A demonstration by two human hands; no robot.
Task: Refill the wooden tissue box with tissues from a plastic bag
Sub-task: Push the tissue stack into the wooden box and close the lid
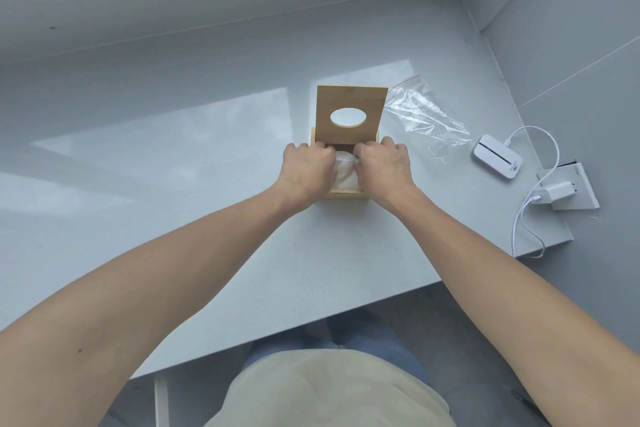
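A wooden tissue box (346, 195) stands on the grey table (207, 184), its lid (349, 104) with an oval hole raised upright at the back. White tissues (345, 170) fill the open box. My left hand (306, 168) and my right hand (382, 165) reach into the box from either side, fingers curled over the tissues and pressing on them; the fingertips are hidden inside. A clear plastic bag (422, 114) with a red zip strip lies flat and empty behind the box to the right.
A white pocket device (496, 157) with a white cable (540, 163) lies at the right. A white charger (556, 192) sits on a wall-socket plate (575, 191) near the table's right edge. Walls close in behind and to the right.
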